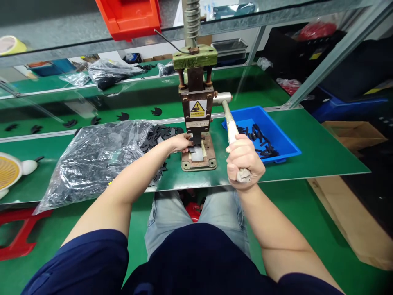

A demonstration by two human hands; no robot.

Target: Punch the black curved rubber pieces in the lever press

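A hand-lever press (198, 88) with a green top and a yellow warning label stands on the green bench in front of me. My right hand (245, 161) is wrapped round its lever handle (231, 123), which is covered in pale wrapping. At the press's base plate (210, 153), my left hand (180, 143) pinches a small dark curved piece (192, 150) under the press head. Part of that piece is hidden by the fingers. Beside my left forearm, a clear plastic bag (101, 155) spills many similar black curved pieces (158, 137).
A blue tray (284, 145) of narrow black pieces sits right of the press. Several dark pieces (123, 116) lie spaced along the strip behind. An orange bin (130, 18) rests on the shelf above. At the far left is a yellow-and-white fan (9, 170).
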